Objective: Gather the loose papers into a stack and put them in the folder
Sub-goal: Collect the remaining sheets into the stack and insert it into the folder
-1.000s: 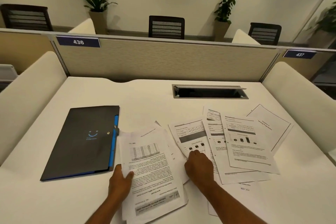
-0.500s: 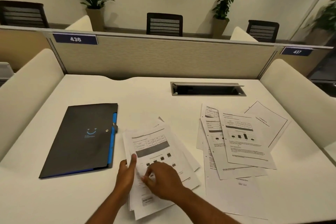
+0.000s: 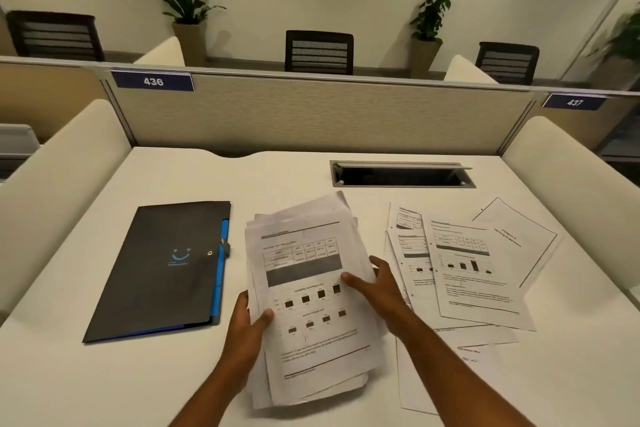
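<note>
Since half a second ago the stack (image 3: 311, 302) has come up off the desk (image 3: 166, 177) and swung more upright toward the camera, and the right hand (image 3: 379, 291) has slid from the page's lower middle to its right edge. The left hand (image 3: 247, 326) grasps the stack at its lower left edge, thumb curled over the top sheet and fingers behind. The right hand grips the right edge, thumb on the printed face and fingers wrapping behind the sheets. The sheets are unevenly aligned, corners fanning at the top and bottom. Just left of the stack, the folder (image 3: 162, 270) lies closed and flat on the desk, apart from both hands. To the right, loose papers (image 3: 474, 274) lie overlapping on the desk, untouched. Beyond them a cable slot (image 3: 401, 175) sits open near the partition (image 3: 311, 114).
</note>
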### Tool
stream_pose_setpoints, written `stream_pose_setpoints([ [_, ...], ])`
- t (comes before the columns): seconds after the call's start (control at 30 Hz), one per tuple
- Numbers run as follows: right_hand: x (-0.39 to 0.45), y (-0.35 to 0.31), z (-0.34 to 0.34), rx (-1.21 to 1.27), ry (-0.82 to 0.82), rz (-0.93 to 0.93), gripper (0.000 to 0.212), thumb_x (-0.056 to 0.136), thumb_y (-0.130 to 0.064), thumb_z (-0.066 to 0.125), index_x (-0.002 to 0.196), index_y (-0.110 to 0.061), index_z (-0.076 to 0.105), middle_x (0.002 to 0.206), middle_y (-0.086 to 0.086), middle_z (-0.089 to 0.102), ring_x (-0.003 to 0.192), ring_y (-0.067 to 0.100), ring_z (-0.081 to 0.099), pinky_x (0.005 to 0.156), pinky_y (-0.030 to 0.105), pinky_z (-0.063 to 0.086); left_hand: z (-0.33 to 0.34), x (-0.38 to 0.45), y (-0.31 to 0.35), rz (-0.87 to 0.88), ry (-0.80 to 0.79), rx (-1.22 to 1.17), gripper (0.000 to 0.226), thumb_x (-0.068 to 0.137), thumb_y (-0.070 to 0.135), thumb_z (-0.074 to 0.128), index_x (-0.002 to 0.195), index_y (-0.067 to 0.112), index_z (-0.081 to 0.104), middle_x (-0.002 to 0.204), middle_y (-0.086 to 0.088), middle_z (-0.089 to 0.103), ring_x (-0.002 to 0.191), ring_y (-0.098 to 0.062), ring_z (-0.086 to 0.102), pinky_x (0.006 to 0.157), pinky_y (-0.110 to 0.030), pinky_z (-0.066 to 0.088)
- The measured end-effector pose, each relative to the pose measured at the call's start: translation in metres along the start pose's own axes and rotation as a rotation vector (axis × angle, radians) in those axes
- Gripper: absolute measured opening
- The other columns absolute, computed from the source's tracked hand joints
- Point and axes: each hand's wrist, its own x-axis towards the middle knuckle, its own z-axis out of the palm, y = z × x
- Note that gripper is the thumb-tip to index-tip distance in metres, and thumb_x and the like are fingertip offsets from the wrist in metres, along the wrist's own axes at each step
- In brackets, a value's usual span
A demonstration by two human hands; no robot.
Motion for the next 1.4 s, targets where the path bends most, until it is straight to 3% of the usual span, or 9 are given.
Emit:
stream_pose_setpoints([
  [0.07,-0.002,-0.007,-0.006,0.106,-0.101,-0.012,0.092,0.059,-0.066,0.083,0.136,-0.030,0.046,0.125,-0.003,0.065,0.107,0.019,0.066,0.083,0.037,0.059,0.004,-0.002,0.010,0.050,0.004,-0.046,0.022,0.094,0.027,0.055,0.114,0.034,0.049,0.107,0.002,0.069,0.085,-0.022,0.073,0.061,-0.040,0.061],
  [0.17,-0.013,-0.009,0.001,0.145,-0.199,-0.059,0.051,0.079,-0.049,0.079,0.124,-0.032,0.061,0.116,-0.006,0.074,0.102,0.019,0.072,0.084,0.037,0.059,0.012,-0.003,0.018,0.114,0.005,-0.022,0.019,0.093,0.035,0.055,0.111,0.031,0.050,0.102,-0.002,0.071,0.080,-0.022,0.074,0.061,-0.039,0.061],
  [0.3,-0.029,-0.005,0.017,0.188,-0.049,-0.088,0.032,0.092,-0.030,0.070,0.121,-0.032,0.058,0.113,-0.001,0.073,0.091,0.018,0.075,0.074,0.035,0.064,0.024,-0.005,0.025,0.225,0.066,0.025,0.024,0.088,0.045,0.052,0.108,0.032,0.051,0.102,-0.008,0.071,0.079,-0.021,0.074,0.066,-0.044,0.061],
  [0.57,-0.055,-0.054,-0.011,0.381,0.126,-0.438,0.047,0.084,-0.030,0.073,0.125,-0.021,0.051,0.112,0.001,0.069,0.099,0.020,0.072,0.074,0.037,0.063,0.032,-0.017,0.067,0.558,0.104,-0.082,0.027,0.095,0.034,0.046,0.120,0.026,0.046,0.106,-0.003,0.067,0.093,-0.021,0.070,0.068,-0.037,0.061],
  [0.67,-0.057,-0.048,-0.007,0.316,0.125,-0.417,0.055,0.083,-0.034,0.074,0.131,-0.027,0.049,0.113,-0.003,0.067,0.102,0.015,0.068,0.076,0.033,0.063,0.035,-0.016,0.069,0.584,0.089,-0.050,0.024,0.096,0.038,0.047,0.120,0.034,0.043,0.105,0.003,0.066,0.094,-0.018,0.069,0.068,-0.035,0.061],
  [0.8,-0.064,-0.046,0.007,0.232,0.173,-0.441,0.031,0.093,-0.017,0.068,0.116,-0.035,0.056,0.103,-0.007,0.069,0.099,0.015,0.068,0.068,0.017,0.059,0.047,-0.022,0.066,0.592,0.044,0.015,0.023,0.095,0.037,0.045,0.104,0.057,0.041,0.105,0.008,0.063,0.097,-0.013,0.067,0.067,-0.032,0.061],
  [0.93,-0.072,-0.057,-0.007,0.382,0.263,-0.503,0.033,0.091,-0.011,0.069,0.119,-0.026,0.059,0.099,-0.001,0.070,0.093,0.013,0.070,0.064,0.024,0.061,0.045,-0.031,0.070,0.641,0.040,-0.049,0.022,0.092,0.035,0.046,0.104,0.054,0.043,0.106,0.007,0.063,0.100,-0.017,0.066,0.071,-0.037,0.061],
  [1.2,-0.086,-0.078,0.006,0.369,0.300,-0.584,0.038,0.088,-0.032,0.065,0.121,-0.044,0.048,0.105,-0.017,0.066,0.105,0.005,0.066,0.069,0.024,0.062,0.066,-0.048,0.082,0.678,0.035,-0.103,0.040,0.091,0.030,0.045,0.115,0.061,0.036,0.114,0.009,0.056,0.107,-0.006,0.060,0.073,-0.024,0.058],
  [1.4,-0.067,-0.063,0.005,0.293,0.288,-0.441,0.055,0.089,-0.017,0.074,0.121,-0.047,0.041,0.114,-0.016,0.058,0.109,0.009,0.062,0.071,0.018,0.059,0.048,-0.030,0.069,0.656,0.062,0.034,0.027,0.092,0.032,0.044,0.114,0.047,0.040,0.110,0.013,0.058,0.106,-0.008,0.060,0.068,-0.019,0.057],
])
